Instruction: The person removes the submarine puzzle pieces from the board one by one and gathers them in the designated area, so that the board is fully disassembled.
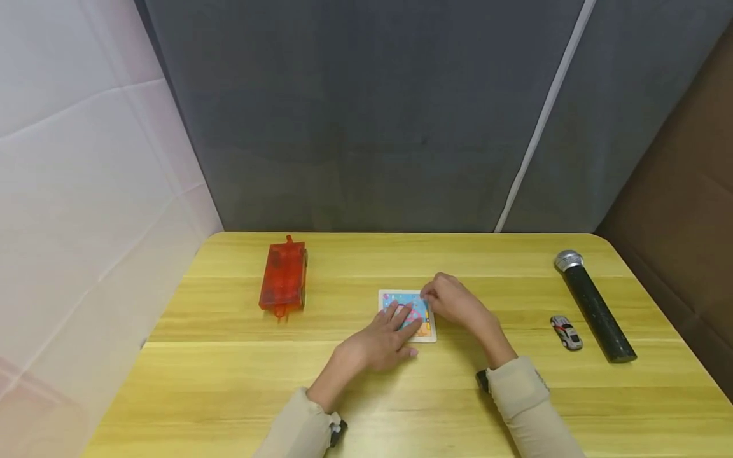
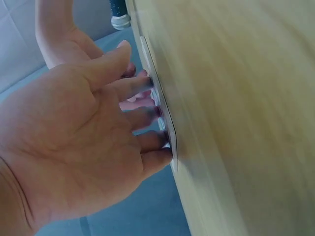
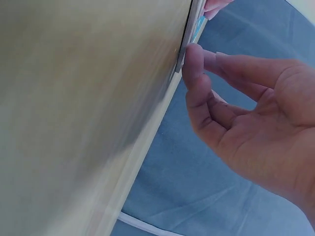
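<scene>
A small, flat picture board point(image 1: 408, 298) with a white border and a blue, pink and yellow print lies on the table. My left hand point(image 1: 380, 343) is laid across its left and middle part, fingers spread; in the left wrist view the fingertips of that hand point(image 2: 83, 132) press on the board's face. At the far right corner is my right hand point(image 1: 455, 302), its fingers bent. Seen from the right wrist, the thumb and index finger of this hand point(image 3: 266, 108) come together right at the board's edge point(image 3: 189, 29).
On the left of the wooden table point(image 1: 229, 381) stands a red translucent toy wagon point(image 1: 283, 277). A small toy car point(image 1: 566, 333) and a black microphone point(image 1: 595, 308) with a silver head lie at the right. A dark grey partition point(image 1: 355, 114) rises behind the far edge.
</scene>
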A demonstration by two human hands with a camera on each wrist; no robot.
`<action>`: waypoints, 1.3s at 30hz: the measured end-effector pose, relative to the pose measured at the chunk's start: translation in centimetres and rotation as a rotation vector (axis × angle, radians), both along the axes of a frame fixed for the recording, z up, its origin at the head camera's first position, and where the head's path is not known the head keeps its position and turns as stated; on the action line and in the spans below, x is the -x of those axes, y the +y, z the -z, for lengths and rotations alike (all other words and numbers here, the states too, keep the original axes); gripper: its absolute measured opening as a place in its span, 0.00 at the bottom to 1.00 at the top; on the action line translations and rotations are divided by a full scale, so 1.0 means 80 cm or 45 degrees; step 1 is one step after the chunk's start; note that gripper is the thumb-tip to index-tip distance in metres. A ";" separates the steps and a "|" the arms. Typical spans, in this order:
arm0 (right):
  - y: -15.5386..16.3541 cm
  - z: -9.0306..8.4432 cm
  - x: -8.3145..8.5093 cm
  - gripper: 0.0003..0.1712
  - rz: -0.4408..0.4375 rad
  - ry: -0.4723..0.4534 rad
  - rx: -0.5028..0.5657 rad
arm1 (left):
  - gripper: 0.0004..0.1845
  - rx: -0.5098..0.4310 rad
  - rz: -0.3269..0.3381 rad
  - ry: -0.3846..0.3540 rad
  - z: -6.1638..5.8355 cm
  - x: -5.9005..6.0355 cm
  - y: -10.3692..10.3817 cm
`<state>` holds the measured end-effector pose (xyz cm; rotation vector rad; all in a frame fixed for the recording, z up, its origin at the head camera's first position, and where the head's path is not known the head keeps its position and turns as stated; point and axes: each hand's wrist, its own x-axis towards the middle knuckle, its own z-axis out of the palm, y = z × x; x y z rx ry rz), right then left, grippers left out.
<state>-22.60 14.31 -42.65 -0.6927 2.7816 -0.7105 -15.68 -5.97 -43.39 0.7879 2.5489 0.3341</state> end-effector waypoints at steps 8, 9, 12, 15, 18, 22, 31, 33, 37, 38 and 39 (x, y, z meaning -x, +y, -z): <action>-0.006 0.001 -0.004 0.09 -0.053 0.101 -0.049 | 0.35 0.055 0.007 0.074 -0.017 -0.010 0.003; -0.007 0.002 -0.004 0.09 -0.054 0.106 -0.053 | 0.35 0.057 0.008 0.079 -0.016 -0.011 0.004; -0.008 0.001 -0.007 0.09 -0.044 0.109 -0.061 | 0.34 0.073 0.010 0.091 -0.015 -0.011 0.006; -0.007 0.001 -0.009 0.10 -0.038 0.107 -0.058 | 0.34 0.084 0.009 0.089 -0.014 -0.010 0.007; -0.007 0.001 -0.011 0.11 -0.034 0.106 -0.048 | 0.34 0.085 0.009 0.086 -0.014 -0.009 0.007; -0.007 0.004 -0.012 0.09 -0.035 0.126 -0.042 | 0.33 0.080 0.012 0.085 -0.015 -0.010 0.007; -0.012 0.006 -0.009 0.05 -0.013 0.114 0.128 | 0.34 0.090 0.015 0.082 -0.013 -0.011 0.005; -0.014 0.005 -0.009 0.07 -0.016 0.080 0.165 | 0.34 0.091 0.021 0.084 -0.014 -0.011 0.005; -0.015 0.006 -0.010 0.08 -0.025 0.062 0.180 | 0.34 0.090 0.023 0.087 -0.015 -0.012 0.005; -0.015 0.006 -0.009 0.09 -0.022 0.059 0.179 | 0.34 0.086 0.019 0.083 -0.014 -0.012 0.005; -0.014 0.006 -0.009 0.09 -0.016 0.057 0.178 | 0.34 0.084 0.016 0.081 -0.014 -0.012 0.004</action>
